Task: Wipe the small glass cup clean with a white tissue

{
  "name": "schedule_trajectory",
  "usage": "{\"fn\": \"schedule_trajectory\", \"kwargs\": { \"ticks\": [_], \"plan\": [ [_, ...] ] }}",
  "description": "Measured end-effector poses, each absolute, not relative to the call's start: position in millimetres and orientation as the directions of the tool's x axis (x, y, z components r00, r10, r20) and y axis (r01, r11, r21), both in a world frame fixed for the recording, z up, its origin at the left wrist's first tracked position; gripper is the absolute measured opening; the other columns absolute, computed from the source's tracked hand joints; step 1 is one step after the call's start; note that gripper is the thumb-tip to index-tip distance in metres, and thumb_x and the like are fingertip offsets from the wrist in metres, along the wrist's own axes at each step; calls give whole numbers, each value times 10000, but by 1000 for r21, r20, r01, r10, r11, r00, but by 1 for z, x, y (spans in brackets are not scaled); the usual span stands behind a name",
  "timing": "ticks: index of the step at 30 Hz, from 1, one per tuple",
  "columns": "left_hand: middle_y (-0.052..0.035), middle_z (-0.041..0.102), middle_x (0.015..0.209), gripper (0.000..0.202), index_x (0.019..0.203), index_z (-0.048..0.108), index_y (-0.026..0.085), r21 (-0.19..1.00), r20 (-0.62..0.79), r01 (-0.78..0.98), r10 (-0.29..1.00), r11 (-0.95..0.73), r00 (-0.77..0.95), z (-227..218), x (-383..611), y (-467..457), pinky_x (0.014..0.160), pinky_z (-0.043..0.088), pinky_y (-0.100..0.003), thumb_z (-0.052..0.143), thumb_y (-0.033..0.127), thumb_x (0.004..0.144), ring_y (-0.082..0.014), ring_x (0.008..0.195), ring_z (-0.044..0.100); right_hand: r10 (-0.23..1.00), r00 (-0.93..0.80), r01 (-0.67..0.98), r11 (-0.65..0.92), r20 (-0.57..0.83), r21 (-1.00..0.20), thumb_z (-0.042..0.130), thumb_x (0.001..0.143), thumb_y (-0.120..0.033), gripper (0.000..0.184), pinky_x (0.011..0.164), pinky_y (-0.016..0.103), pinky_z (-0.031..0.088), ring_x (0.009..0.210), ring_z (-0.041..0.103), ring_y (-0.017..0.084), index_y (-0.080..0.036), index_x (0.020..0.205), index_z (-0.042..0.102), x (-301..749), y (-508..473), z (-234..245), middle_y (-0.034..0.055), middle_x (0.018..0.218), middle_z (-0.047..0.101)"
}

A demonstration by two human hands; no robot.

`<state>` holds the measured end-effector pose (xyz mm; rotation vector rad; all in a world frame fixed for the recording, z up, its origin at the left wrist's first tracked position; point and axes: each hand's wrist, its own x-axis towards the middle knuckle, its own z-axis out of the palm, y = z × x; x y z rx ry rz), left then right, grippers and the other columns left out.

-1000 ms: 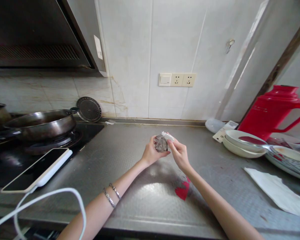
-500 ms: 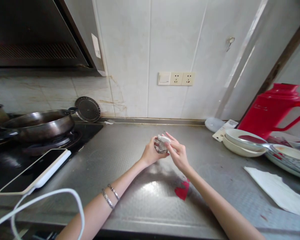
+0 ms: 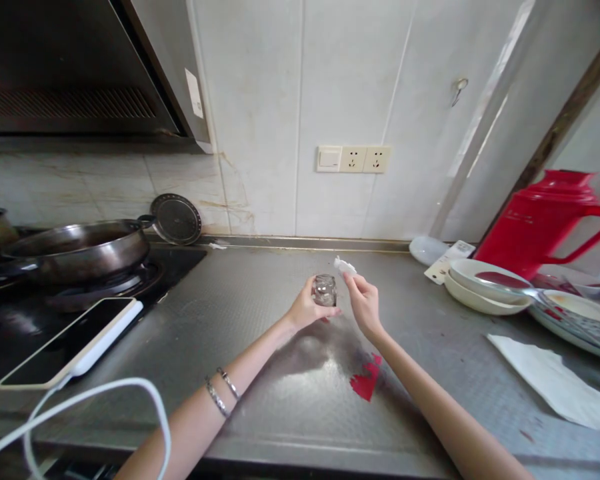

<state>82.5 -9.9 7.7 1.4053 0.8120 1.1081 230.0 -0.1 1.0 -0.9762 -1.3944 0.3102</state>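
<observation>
My left hand [image 3: 307, 307] is closed around a small clear glass jar [image 3: 325, 291], held above the metal counter [image 3: 260, 373]. My right hand [image 3: 364, 300] pinches a crumpled piece of white tissue [image 3: 345, 267] just right of the jar, apart from it. Whether the tissue wraps something cannot be seen. Below my right wrist, a torn red scrap [image 3: 365, 379] lies on the counter.
A phone [image 3: 70, 347] with a white cable [image 3: 130, 382] lies at the stove's edge. A steel pan [image 3: 80, 250] sits on the stove. To the right are stacked bowls [image 3: 487, 303], a red thermos jug [image 3: 550, 220] and a white paper sheet [image 3: 555, 383].
My right hand has drawn the tissue away from the jar, up and to the right. The jar now shows more fully in my left hand, which has hardly moved.
</observation>
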Motion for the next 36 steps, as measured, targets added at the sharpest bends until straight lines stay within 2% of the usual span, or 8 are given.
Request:
{"fn": "schedule_trajectory", "kwargs": {
  "ticks": [3, 6, 10, 13, 17, 26, 31, 36],
  "plan": [
    [10, 575, 807, 625, 1058, 467, 190, 970, 80, -241, 917, 18, 392, 10, 83, -14, 534, 504, -265, 792, 157, 525, -124, 643, 566, 687, 264, 408, 557, 677, -724, 539, 856, -472, 344, 741, 325, 524, 789, 655, 218, -195, 758, 718, 227, 1, -4, 32, 807, 723],
    [8, 583, 780, 548, 1012, 512, 183, 942, 41, -312, 880, 124, 474, 8, 82, -14, 516, 500, -250, 800, 191, 545, -126, 636, 569, 715, 156, 413, 580, 682, -702, 521, 879, -429, 304, 705, 299, 532, 789, 674, 207, -211, 869, 733, 218, -5, -4, 31, 866, 736],
    [-33, 616, 749, 535, 961, 587, 156, 855, -30, -411, 821, 316, 569, 8, 80, -9, 454, 461, -239, 693, 586, 661, -148, 588, 590, 723, 80, 402, 606, 686, -686, 486, 907, -385, 314, 759, 335, 557, 901, 692, 234, -219, 1060, 704, 211, -10, -5, 34, 988, 738],
    [-56, 644, 733, 668, 977, 620, 150, 766, -117, -459, 799, 451, 589, 6, 80, -5, 427, 436, -250, 470, 754, 734, -166, 551, 598, 668, 16, 434, 666, 744, -607, 471, 918, -334, 306, 957, 452, 486, 1050, 654, 248, -263, 1142, 666, 208, -9, -8, 34, 1137, 691],
    [-40, 643, 663, 615, 902, 637, 153, 735, -186, -510, 856, 447, 483, 0, 82, -2, 415, 409, -247, 442, 723, 776, -143, 478, 560, 606, -121, 477, 730, 786, -489, 463, 919, -264, 306, 1092, 572, 303, 1138, 604, 236, -335, 1151, 650, 202, -9, -10, 21, 1186, 660],
    [-42, 656, 701, 447, 852, 619, 157, 677, -176, -626, 912, 386, 371, -10, 77, 5, 563, 468, -265, 392, 541, 885, -148, 583, 598, 427, -353, 511, 834, 832, -211, 474, 908, -192, 346, 1115, 555, 292, 1141, 602, 218, -311, 1199, 619, 200, -19, -6, 48, 1200, 651],
    [-56, 643, 647, 417, 761, 607, 143, 643, -218, -654, 913, 399, 344, -13, 76, 9, 533, 466, -257, 433, 512, 850, -143, 549, 584, 308, -501, 483, 875, 809, -34, 499, 897, -170, 397, 1119, 523, 306, 1170, 579, 209, -281, 1275, 554, 210, -21, -5, 61, 1228, 633],
    [-56, 637, 638, 368, 753, 596, 143, 646, -229, -659, 921, 386, 315, -12, 75, 10, 501, 448, -247, 492, 493, 796, -144, 536, 576, 290, -530, 466, 885, 797, -12, 508, 900, -182, 404, 1117, 515, 311, 1175, 573, 211, -278, 1292, 534, 215, -22, -4, 63, 1226, 634]
  ]
}}
